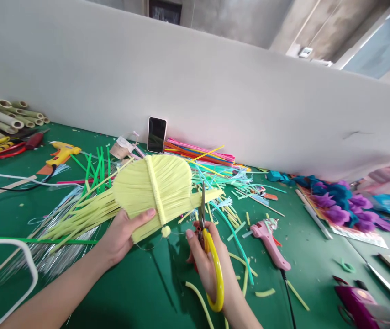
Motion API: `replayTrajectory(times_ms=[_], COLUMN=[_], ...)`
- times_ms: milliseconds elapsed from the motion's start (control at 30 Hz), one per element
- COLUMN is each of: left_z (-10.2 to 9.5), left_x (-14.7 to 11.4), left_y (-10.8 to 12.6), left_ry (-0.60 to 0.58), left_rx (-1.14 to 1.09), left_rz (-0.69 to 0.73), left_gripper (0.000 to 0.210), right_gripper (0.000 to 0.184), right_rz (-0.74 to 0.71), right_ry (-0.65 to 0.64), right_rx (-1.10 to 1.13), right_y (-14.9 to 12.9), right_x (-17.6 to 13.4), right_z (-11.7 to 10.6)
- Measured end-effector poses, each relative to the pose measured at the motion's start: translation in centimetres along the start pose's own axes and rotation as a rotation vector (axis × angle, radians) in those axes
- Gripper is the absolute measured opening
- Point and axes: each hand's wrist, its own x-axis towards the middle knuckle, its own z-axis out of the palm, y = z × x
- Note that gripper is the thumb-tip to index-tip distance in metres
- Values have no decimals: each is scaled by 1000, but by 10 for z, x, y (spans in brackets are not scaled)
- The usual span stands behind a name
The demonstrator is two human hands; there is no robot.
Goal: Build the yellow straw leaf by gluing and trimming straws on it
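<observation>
My left hand (121, 235) grips a pale yellow fan-shaped piece made of pipe cleaners (172, 176) by its lower edge, thumb on top. A thicker ridge crosses the piece and ends in a small yellow ball (166, 231). My right hand (212, 260) is closed on scissors with yellow handles (218, 278). Their blades point up beside the narrow end of yellow strips (212, 195) on the fan's right; I cannot tell whether they touch it. Something red shows partly hidden behind my right fingers. Long yellow pipe cleaners (81, 217) lie left of the fan.
A phone (156, 135) leans against the white partition. Coloured pipe cleaners (202, 153) lie below it. A yellow glue gun (63, 153) is at left, a pink glue gun (270, 244) at right. Purple flowers (339, 208) lie far right; bamboo tubes (10, 114) are far left.
</observation>
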Motion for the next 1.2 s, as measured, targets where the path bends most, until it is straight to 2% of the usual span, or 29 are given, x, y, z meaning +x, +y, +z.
replayTrajectory(times_ms=[133, 300, 500, 667, 900, 1200], left_z=[2, 3, -1, -3, -3, -6], left_x=[-1, -1, 0, 2, 2, 5], left_y=[4, 6, 7, 7, 11, 16], left_ry=[13, 0, -3, 6, 37, 56], left_rx=[19, 27, 21, 27, 61, 29], left_rz=[24, 47, 16, 5, 67, 57], left_gripper=[69, 71, 70, 70, 69, 76], right_gripper=[49, 47, 54, 54, 53, 46], right_rz=[-36, -11, -111, -152, -189, -265], right_ry=[70, 29, -14, 19, 16, 81], right_rx=[-75, -188, -430, -513, -548, -576], right_y=[3, 4, 2, 5, 9, 24], right_x=[-4, -4, -2, 1, 10, 13], right_z=[0, -9, -19, -15, -8, -2])
